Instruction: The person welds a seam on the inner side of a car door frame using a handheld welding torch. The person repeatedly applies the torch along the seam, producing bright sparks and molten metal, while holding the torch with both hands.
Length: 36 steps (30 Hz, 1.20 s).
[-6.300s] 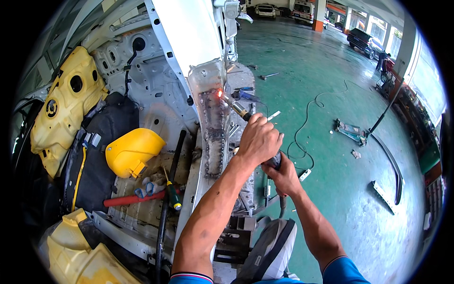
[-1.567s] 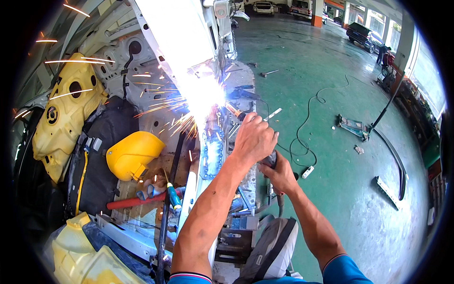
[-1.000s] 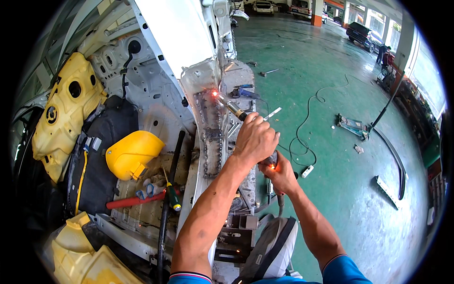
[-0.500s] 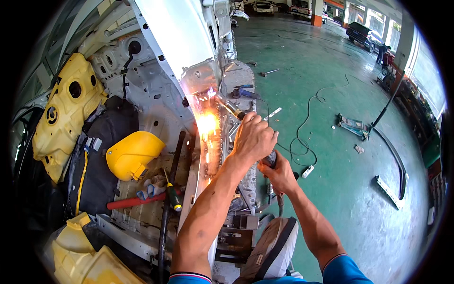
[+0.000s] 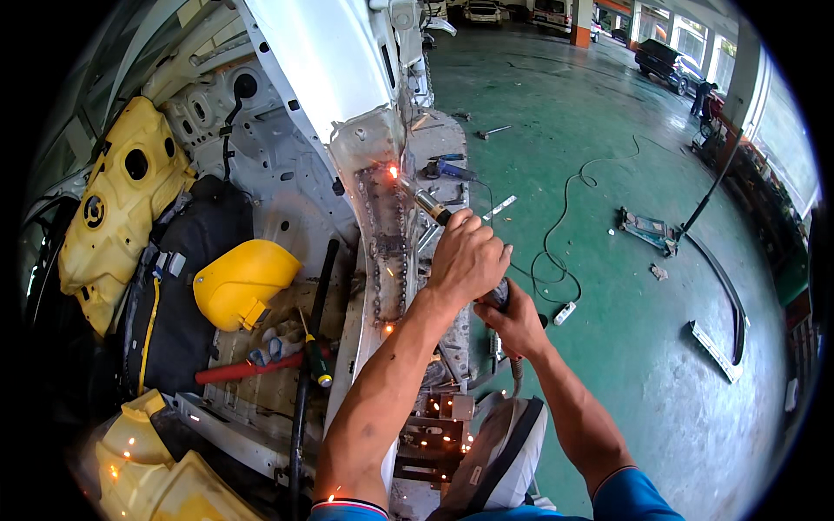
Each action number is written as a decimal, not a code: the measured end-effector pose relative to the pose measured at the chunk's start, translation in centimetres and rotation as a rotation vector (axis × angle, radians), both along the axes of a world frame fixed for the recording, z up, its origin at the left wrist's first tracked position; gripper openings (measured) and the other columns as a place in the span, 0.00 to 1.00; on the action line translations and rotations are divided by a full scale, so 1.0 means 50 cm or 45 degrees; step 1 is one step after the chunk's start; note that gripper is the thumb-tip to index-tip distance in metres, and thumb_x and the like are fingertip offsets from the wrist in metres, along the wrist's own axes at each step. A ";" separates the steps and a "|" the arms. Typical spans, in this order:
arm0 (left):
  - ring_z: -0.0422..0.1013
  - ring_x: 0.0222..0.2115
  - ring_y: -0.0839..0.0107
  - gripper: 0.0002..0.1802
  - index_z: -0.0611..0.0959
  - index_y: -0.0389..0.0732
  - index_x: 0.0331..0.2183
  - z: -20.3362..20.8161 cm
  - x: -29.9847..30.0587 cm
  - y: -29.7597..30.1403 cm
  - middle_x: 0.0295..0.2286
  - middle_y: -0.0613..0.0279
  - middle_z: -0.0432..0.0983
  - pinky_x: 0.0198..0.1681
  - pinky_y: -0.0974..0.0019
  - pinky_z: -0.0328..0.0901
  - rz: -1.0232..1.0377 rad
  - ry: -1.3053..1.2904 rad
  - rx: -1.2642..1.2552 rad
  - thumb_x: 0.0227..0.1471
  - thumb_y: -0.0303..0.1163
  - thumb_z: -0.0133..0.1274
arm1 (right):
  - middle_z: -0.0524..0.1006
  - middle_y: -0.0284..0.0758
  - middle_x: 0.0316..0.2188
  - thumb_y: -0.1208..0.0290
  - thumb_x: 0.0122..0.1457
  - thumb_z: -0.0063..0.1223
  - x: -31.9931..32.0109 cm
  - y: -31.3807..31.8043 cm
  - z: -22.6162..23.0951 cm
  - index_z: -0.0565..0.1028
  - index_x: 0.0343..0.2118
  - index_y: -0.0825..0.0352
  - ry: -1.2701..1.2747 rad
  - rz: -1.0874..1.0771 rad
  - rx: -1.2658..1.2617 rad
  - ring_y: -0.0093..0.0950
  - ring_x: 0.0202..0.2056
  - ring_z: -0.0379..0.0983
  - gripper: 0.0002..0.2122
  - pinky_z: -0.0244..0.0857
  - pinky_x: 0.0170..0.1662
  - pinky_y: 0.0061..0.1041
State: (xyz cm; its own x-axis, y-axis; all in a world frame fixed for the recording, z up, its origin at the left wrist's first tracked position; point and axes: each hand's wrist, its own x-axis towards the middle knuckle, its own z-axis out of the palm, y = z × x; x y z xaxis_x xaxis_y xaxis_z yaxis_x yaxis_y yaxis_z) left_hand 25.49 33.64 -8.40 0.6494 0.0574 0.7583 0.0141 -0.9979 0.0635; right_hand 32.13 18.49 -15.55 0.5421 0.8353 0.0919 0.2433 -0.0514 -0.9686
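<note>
Both my hands are closed round a welding torch (image 5: 431,207). My left hand (image 5: 469,260) wraps its front part just behind the nozzle. Lower down, my right hand (image 5: 514,319) grips the dark handle, whose hose (image 5: 517,373) hangs below. A small orange-red glow sits at the torch tip, at the upper end of a seam. The rusty metal patch (image 5: 387,234) on the white car body sill (image 5: 347,373) has dark weld beads along its edges. Scattered orange sparks fall near the sill and below my left forearm.
Inside the car body lie a yellow welding mask (image 5: 248,282), a screwdriver (image 5: 317,356), a red bar (image 5: 252,372) and a black pipe (image 5: 300,434). A blue angle grinder (image 5: 450,169) rests beyond the patch. On the green floor are a cable (image 5: 565,226) and a jack (image 5: 647,230).
The bright arc flash and purple light have died down to a small glow, so the patch now shows plainly. Sparks have scattered lower down. My hands and the torch have barely moved.
</note>
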 end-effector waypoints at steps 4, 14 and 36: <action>0.74 0.31 0.54 0.17 0.85 0.36 0.18 0.005 0.000 -0.002 0.20 0.53 0.76 0.59 0.48 0.63 0.000 0.022 -0.014 0.54 0.36 0.63 | 0.77 0.38 0.26 0.66 0.58 0.68 0.000 -0.002 0.006 0.73 0.41 0.72 -0.004 -0.012 -0.004 0.26 0.29 0.70 0.17 0.69 0.37 0.32; 0.75 0.32 0.54 0.16 0.86 0.36 0.18 0.025 0.005 0.005 0.21 0.53 0.78 0.59 0.47 0.64 -0.001 -0.015 0.018 0.53 0.35 0.64 | 0.78 0.36 0.27 0.67 0.58 0.68 -0.001 0.004 0.034 0.73 0.42 0.72 -0.071 -0.039 -0.017 0.24 0.28 0.70 0.17 0.68 0.35 0.31; 0.76 0.33 0.55 0.15 0.87 0.36 0.19 0.034 -0.003 0.011 0.21 0.56 0.79 0.59 0.49 0.64 0.007 -0.010 0.019 0.52 0.35 0.64 | 0.80 0.37 0.29 0.69 0.58 0.67 -0.010 0.011 0.045 0.74 0.43 0.72 -0.040 -0.022 -0.011 0.24 0.30 0.74 0.15 0.70 0.37 0.31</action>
State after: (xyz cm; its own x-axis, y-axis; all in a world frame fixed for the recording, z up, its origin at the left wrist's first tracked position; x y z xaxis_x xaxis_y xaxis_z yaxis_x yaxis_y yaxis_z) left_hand 25.31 34.21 -6.68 0.6428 0.0500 0.7644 0.0192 -0.9986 0.0491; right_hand 31.61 19.06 -13.30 0.5534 0.8266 0.1022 0.2729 -0.0640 -0.9599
